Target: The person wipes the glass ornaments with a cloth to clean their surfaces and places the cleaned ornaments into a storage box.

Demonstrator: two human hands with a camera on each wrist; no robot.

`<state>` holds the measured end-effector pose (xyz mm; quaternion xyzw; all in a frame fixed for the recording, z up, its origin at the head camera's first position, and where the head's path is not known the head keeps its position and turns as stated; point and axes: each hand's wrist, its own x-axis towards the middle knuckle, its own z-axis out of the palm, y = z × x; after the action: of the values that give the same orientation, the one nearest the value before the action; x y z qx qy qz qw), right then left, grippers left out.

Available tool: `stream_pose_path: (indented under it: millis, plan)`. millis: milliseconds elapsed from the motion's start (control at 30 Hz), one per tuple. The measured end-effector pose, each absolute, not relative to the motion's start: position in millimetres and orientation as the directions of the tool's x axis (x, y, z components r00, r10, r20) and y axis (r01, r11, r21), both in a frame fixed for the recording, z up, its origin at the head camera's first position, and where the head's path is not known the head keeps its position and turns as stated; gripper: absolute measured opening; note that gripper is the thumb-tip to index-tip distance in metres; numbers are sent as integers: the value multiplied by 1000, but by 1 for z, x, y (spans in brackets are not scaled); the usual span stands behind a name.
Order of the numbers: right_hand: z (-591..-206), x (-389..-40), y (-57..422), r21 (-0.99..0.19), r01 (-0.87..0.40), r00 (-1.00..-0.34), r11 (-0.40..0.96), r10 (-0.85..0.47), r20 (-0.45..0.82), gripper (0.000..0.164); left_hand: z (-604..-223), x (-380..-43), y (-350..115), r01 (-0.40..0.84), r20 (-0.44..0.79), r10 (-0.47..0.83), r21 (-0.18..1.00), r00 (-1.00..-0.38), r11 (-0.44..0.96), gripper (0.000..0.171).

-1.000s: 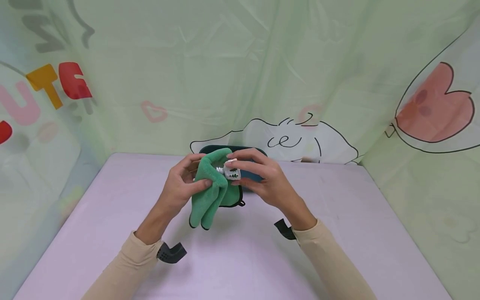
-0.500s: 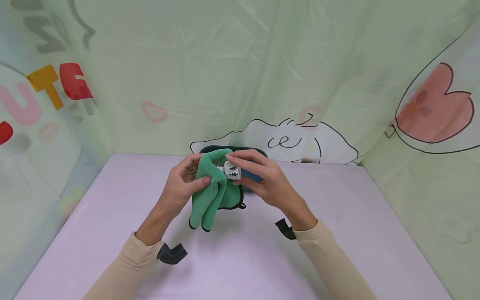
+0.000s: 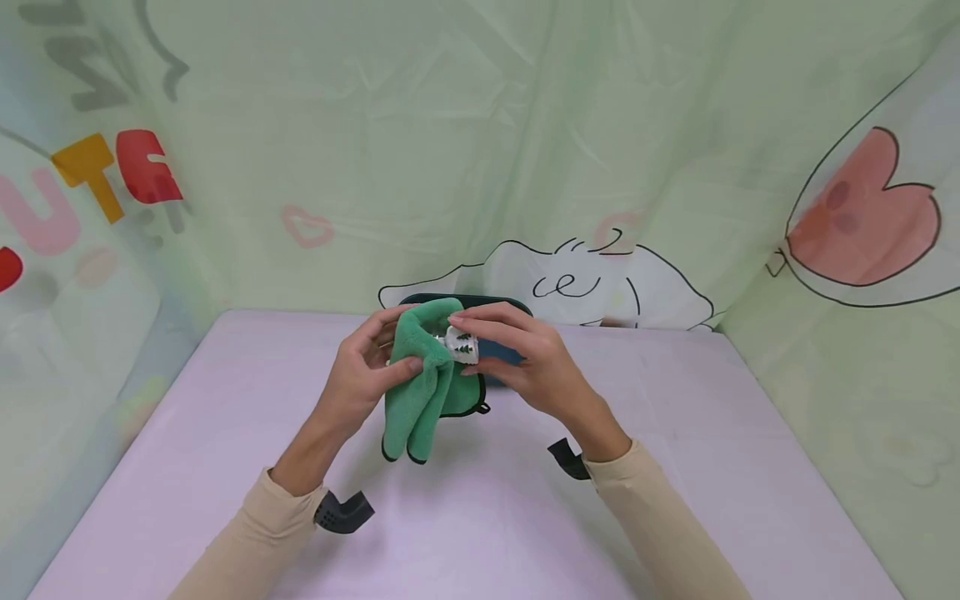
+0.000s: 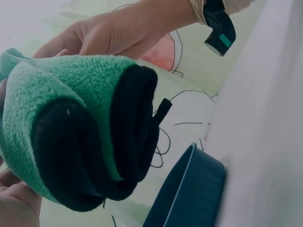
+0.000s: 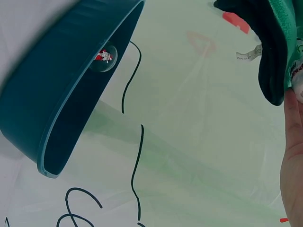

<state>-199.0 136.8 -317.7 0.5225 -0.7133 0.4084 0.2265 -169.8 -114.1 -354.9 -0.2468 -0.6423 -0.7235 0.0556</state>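
My left hand holds a fluffy green cleaning cloth with black edging, its thumb pressed on the near side. Two folded ends of the cloth hang below that hand. From the right, my right hand pinches a small white ornament printed with green fir trees. The ornament's shiny left end goes into the cloth's fold and is hidden there. In the left wrist view the cloth covers most of the work. In the right wrist view only the ornament's edge shows, beside the cloth.
Behind the hands, a dark blue basin stands at the table's back edge, partly covered by them. Inside it, the right wrist view shows a clear globe with a red and white figure. A printed pale green curtain surrounds the table.
The ornament has tilted a little between the right fingers. The cloth's hanging ends have shifted slightly right. Both hands stay in nearly the same place.
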Motion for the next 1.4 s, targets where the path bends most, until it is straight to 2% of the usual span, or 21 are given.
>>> stream_pose_path:
  millis: [367,633,867,1400]
  plan:
    - [-318,-198,137,-397,-912,-387,103,-538,749,62,-355,-169,-113,437,468,236,883,-852,-173,58]
    - [-320,-197,138,-483,-871,-448,85,-541,712,59,-356,-170,-113,465,496,244,867,-833,-176,58]
    - [-320,-196,138,-526,-842,-499,118,-543,676,59,-356,-170,-112,488,522,249,852,-816,-189,58]
    - [-319,-192,140,-606,-770,-600,200,-552,579,52,-358,-168,-112,520,530,258,847,-808,-110,61]
